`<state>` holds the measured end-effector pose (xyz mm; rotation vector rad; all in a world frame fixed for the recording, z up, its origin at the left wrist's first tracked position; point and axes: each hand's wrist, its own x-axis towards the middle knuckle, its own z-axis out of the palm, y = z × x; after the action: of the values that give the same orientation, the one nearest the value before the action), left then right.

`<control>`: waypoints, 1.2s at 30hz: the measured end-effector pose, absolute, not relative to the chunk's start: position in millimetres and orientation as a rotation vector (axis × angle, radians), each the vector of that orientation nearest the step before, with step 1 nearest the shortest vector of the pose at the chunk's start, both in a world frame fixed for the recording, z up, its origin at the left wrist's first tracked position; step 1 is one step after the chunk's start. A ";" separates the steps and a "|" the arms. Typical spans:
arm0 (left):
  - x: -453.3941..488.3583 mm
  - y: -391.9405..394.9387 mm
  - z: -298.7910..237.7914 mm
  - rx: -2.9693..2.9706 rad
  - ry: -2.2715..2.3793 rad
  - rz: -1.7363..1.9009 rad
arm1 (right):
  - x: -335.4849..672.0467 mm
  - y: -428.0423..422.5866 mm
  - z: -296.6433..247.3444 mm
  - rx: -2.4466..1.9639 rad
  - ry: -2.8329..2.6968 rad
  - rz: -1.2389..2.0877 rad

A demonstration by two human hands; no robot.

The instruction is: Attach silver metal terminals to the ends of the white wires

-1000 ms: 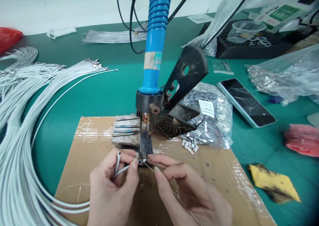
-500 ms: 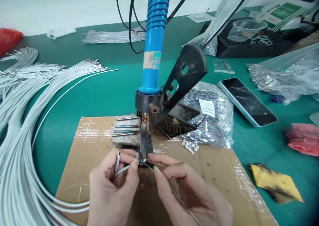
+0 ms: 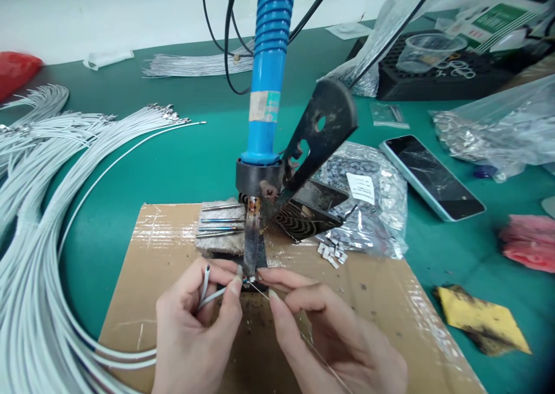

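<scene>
While I look down through the head camera, the left hand (image 3: pixel 197 321) is nearly closed, thumb and forefinger pinching a white cable (image 3: pixel 212 297) whose pale lengths show at the palm and whose far end reaches the fingertips, just below the iron's tip (image 3: pixel 250 249). I see the right hand (image 3: pixel 336 330) loosely curled, a thin wire (image 3: pixel 323 359) between thumb and fingers, its end at that same spot; whether it touches the metal, I cannot tell. Both hands are over the cardboard (image 3: pixel 130 301).

Beyond them, I have a grey pad (image 3: pixel 221 245) bearing slim rods to the left, small metal pieces (image 3: pixel 333 252) to the right, and the blue handle (image 3: pixel 265 116) standing almost upright in its black bracket (image 3: pixel 327 113). Farther out, the phone (image 3: pixel 433 177) lies right of a plastic bag (image 3: pixel 390 209); near the wall is a bundle of thin wires (image 3: pixel 195 65).
</scene>
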<state>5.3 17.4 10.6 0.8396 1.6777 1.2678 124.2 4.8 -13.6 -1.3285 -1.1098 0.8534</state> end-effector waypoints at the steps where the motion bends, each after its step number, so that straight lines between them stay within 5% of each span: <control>1: 5.0 17.3 10.6 0.836 1.678 1.269 | 123.4 4.6 -13.6 -1.332 -1.102 0.856; 36: 4.0 16.8 8.5 0.865 1.651 1.254 | 132.4 6.1 -18.6 -1.304 -1.269 0.808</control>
<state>4.0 16.8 8.5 0.8655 1.6506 1.2544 132.4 6.1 -18.6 -1.3043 -1.2694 0.8083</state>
